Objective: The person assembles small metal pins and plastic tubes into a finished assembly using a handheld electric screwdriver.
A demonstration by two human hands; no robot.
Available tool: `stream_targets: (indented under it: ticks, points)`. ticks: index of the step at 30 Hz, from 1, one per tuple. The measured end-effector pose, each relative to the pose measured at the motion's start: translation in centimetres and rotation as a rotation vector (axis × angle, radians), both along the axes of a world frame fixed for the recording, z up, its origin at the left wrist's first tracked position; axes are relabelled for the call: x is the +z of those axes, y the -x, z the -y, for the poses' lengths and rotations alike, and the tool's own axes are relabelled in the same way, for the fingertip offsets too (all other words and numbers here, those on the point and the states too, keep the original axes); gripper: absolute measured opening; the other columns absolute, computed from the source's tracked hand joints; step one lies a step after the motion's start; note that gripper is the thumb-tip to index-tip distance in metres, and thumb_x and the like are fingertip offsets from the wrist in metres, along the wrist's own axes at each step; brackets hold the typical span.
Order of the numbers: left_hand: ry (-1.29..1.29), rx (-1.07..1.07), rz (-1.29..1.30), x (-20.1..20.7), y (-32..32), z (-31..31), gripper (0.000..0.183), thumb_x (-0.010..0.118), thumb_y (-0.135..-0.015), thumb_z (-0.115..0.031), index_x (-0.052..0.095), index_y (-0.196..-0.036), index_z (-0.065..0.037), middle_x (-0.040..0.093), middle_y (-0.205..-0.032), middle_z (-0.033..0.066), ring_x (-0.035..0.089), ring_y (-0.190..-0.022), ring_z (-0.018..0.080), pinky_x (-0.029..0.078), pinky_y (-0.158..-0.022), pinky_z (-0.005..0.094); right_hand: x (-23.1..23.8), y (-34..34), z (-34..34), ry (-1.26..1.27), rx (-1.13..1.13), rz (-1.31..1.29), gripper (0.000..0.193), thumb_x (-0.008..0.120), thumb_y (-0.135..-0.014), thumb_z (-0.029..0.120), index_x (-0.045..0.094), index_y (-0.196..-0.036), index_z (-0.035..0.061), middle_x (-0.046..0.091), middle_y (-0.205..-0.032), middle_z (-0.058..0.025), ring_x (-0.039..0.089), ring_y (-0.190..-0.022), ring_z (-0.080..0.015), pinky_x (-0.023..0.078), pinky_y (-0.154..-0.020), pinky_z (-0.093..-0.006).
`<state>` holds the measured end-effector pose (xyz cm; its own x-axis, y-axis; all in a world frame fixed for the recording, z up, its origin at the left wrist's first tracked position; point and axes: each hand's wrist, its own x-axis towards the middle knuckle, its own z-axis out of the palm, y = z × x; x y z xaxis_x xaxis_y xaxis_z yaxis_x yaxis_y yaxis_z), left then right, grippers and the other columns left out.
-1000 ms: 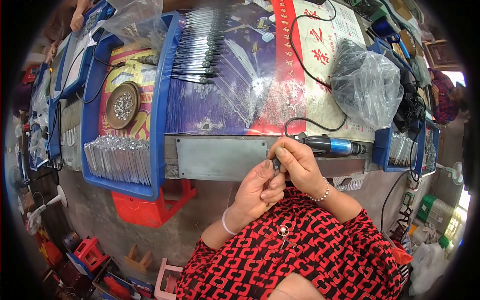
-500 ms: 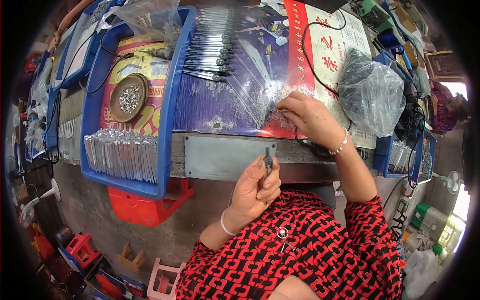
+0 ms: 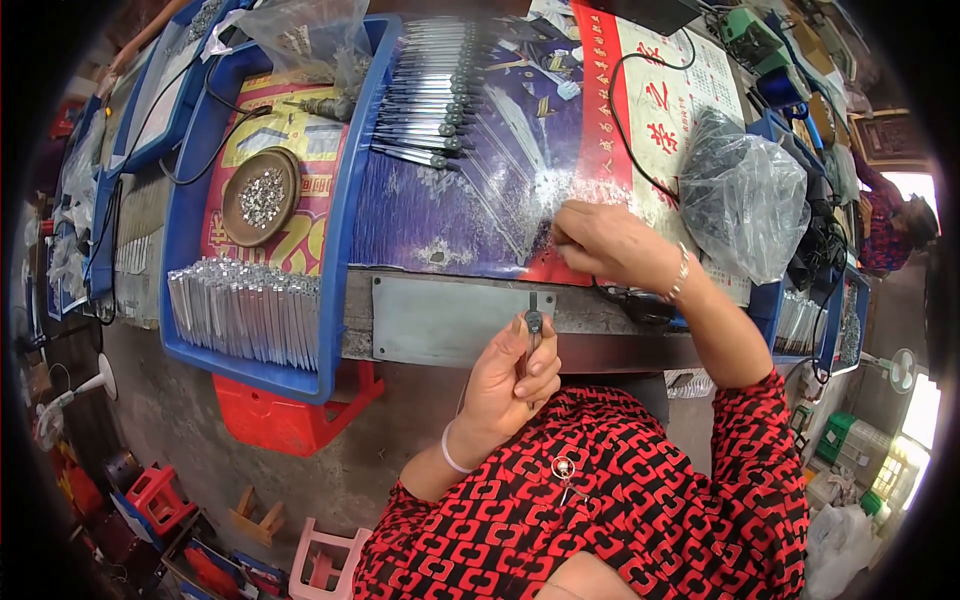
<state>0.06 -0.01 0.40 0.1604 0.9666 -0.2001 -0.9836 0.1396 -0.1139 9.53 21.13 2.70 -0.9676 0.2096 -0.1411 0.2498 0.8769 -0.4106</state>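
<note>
My left hand (image 3: 512, 370) is closed round a slim metal piece with a dark grey head (image 3: 534, 322), held upright just off the bench's front edge. A narrow tip sticks up from that head; most of the piece is hidden in my fingers. My right hand (image 3: 615, 240) rests low over the printed sheet (image 3: 430, 215), fingers bent down and drawn together beside scattered tiny bright bits (image 3: 553, 190). Whatever is between those fingertips is hidden. A row of slim silver rods with dark heads (image 3: 425, 100) lies farther back on the sheet.
On the left a blue tray (image 3: 345, 190) holds a brown bowl (image 3: 283, 165) of small metal bits, a bundle of flat silver strips (image 3: 245, 312) and a corded tool (image 3: 325, 106). A clear plastic bag (image 3: 750, 200) sits right of my right hand. A metal plate (image 3: 440, 320) covers the bench front.
My right hand has shifted slightly down and left, its fingers curling lower toward the sheet, with the elbow swung outward. My left hand keeps its hold, nearly still.
</note>
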Motion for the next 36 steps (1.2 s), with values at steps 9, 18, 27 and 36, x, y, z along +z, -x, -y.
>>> stream_targets:
  ticks: [9,18,27,36]
  points:
    - [0.182,0.095,-0.264,0.2,-0.9,-0.6,0.022,0.045,-0.099,-0.03,0.051,-0.099,-0.009,0.046,-0.068,0.0009,0.032,-0.046,0.0047,0.026,-0.042,0.0187,2.8,-2.8,6.9,0.998,-0.448,-0.191,0.012,0.058,-0.086,0.011,0.053,-0.087,0.0005,0.05,-0.071,-0.0002,0.044,-0.065,-0.0059,0.039,-0.056,-0.0239]
    - [0.123,0.079,-0.361,-0.1,-2.3,-0.3,0.02,0.044,-0.099,-0.03,0.046,-0.091,-0.012,0.046,-0.068,-0.001,0.035,-0.047,0.0053,0.028,-0.044,0.0188,3.1,-4.0,8.4,1.111,-0.602,-0.193,0.011,0.061,-0.083,0.008,0.053,-0.084,0.0011,0.049,-0.075,0.0044,0.04,-0.067,-0.0025,0.035,-0.058,-0.0193]
    - [0.222,0.041,-0.358,0.8,-1.3,-0.2,0.021,0.046,-0.099,-0.029,0.045,-0.088,-0.012,0.045,-0.066,-0.0006,0.032,-0.047,0.005,0.027,-0.044,0.0183,3.0,-3.3,8.6,1.117,-0.58,-0.212,0.012,0.062,-0.084,0.009,0.053,-0.084,0.001,0.048,-0.074,0.0042,0.041,-0.067,-0.0037,0.035,-0.057,-0.0199]
    - [0.157,0.051,-0.414,0.7,-1.3,-0.2,0.02,0.045,-0.099,-0.029,0.048,-0.098,-0.01,0.047,-0.068,0.0007,0.035,-0.05,0.0054,0.029,-0.046,0.0183,2.7,-3.0,8.6,1.033,-0.594,-0.257,0.012,0.06,-0.082,0.009,0.055,-0.083,-0.0016,0.047,-0.064,0.002,0.041,-0.059,-0.0048,0.037,-0.052,-0.0236]
